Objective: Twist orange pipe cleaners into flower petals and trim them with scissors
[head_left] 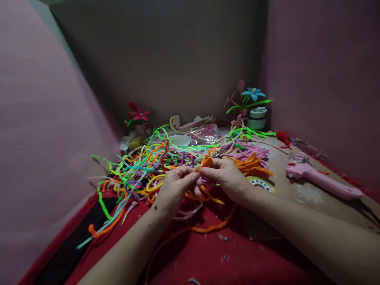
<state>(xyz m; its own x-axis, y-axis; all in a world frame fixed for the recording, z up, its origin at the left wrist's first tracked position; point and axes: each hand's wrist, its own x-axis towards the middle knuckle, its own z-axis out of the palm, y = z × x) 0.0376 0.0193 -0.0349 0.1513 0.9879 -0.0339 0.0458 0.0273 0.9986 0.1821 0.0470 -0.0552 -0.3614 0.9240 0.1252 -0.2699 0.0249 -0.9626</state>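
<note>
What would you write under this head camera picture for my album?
Two hands, left and right, pinch an orange fuzzy stem before a colourful, tangled pile.

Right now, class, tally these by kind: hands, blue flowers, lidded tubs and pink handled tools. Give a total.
Left hand and right hand: 2
Blue flower: 1
Lidded tub: 1
Pink handled tool: 1
Total: 5

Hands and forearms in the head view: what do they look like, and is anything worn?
The left hand and right hand are bare, forearms too: no sleeves, gloves, watch or rings visible. A small, round, dark spot marks the left wrist.
</note>
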